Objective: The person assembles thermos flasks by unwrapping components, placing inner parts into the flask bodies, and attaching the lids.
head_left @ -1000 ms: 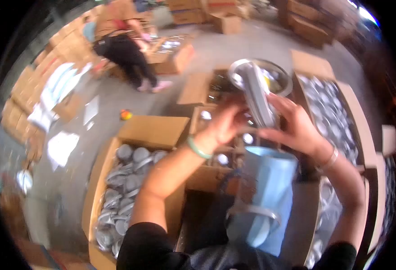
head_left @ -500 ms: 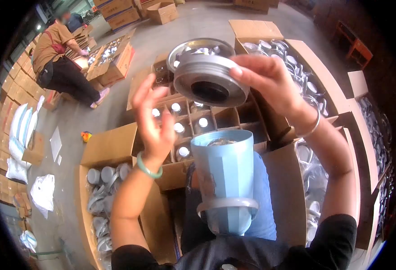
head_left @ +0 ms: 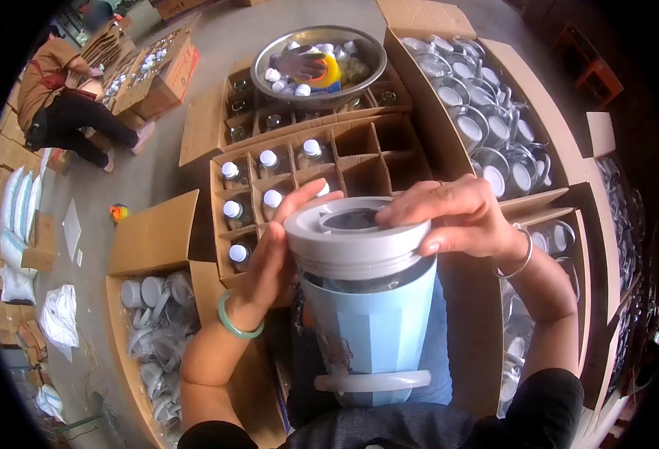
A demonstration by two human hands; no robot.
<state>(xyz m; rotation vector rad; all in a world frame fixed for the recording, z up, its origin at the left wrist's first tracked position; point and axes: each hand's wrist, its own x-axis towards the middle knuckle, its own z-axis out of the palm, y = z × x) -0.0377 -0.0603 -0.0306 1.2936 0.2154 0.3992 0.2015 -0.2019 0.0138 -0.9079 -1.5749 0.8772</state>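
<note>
A light blue faceted jug point(head_left: 371, 318) stands upright between the knees, with a pale ring-shaped band low around it. Over its mouth sits a grey round lid point(head_left: 356, 251) with a ridged side, slightly tilted, a dark gap showing beneath its right part. My right hand point(head_left: 457, 217) grips the lid from the right, fingers on top and thumb at the rim. On the other side my left hand point(head_left: 273, 254) is curved against the lid's edge, its fingers partly behind it. A green bangle point(head_left: 238, 318) circles the left wrist.
Ahead is a divided carton point(head_left: 221, 176) of white-capped bottles. Behind it, a metal bowl point(head_left: 382, 63) holds caps, a glove point(head_left: 297, 63) and yellow tape point(head_left: 328, 72). Cartons of grey lids point(head_left: 487, 131) flank both sides. A person point(head_left: 60, 82) stands at another carton, far left.
The lid has come down from above the bottle carton onto the jug's mouth, its underside no longer showing. My left hand has moved from mid-air to the lid's side. The view has shifted.
</note>
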